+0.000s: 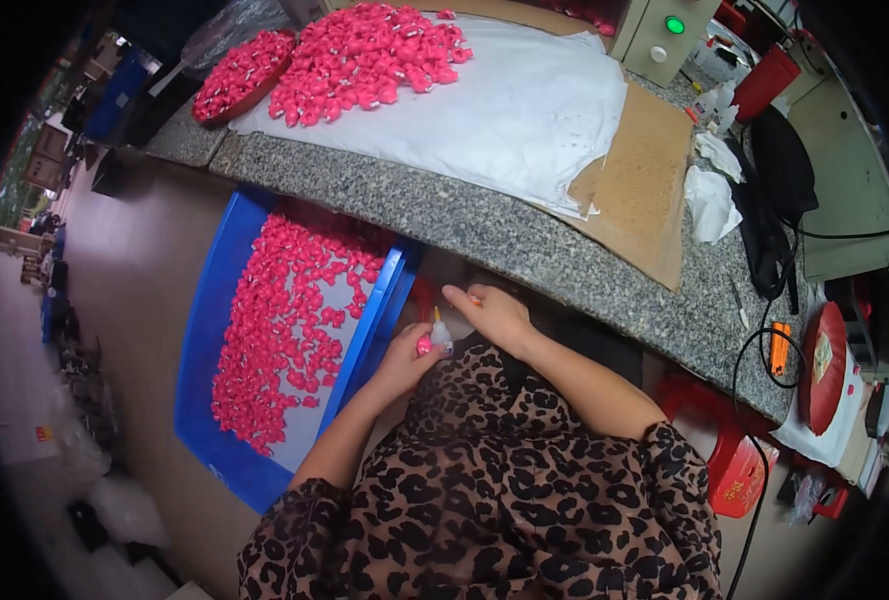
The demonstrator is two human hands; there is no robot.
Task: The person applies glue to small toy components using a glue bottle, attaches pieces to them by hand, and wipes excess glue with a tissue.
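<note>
My left hand [400,362] is closed around a small white squeeze bottle [441,333] with a thin yellow nozzle pointing up. A small pink piece [425,345] shows at the same fingers, beside the bottle. Just to the right, my right hand [498,320] is closed, its thumb toward the bottle but apart from it. A bit of a small orange piece [476,299] shows at its fingers; the rest is hidden. Both hands are over my lap, below the front edge of the stone worktop [395,195].
Left of my lap stands a blue bin [200,370] with many pink pieces. On the worktop, a white cloth [525,110] bears a pink heap, next to a filled red tray [227,117]. Cardboard [645,180], an orange box cutter [781,348] and black cables lie to the right.
</note>
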